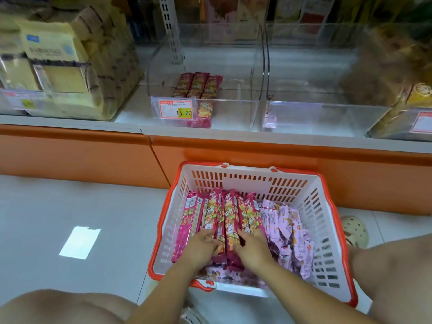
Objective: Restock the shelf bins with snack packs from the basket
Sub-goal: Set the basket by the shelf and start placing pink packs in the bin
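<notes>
Crouched on the pale floor tiles, the person has both hands down in the white basket with the orange rim. The left hand and the right hand sit side by side on the near ends of the long magenta snack packs, fingers curled over them in a grip. These packs fill the basket's left half. A heap of small lilac packs fills its right half.

Above the orange plinth, the clear middle bin holds a few of the same magenta packs behind a price tag reading 15.60. The clear bin just to its right shows one lilac pack in its front left corner.
</notes>
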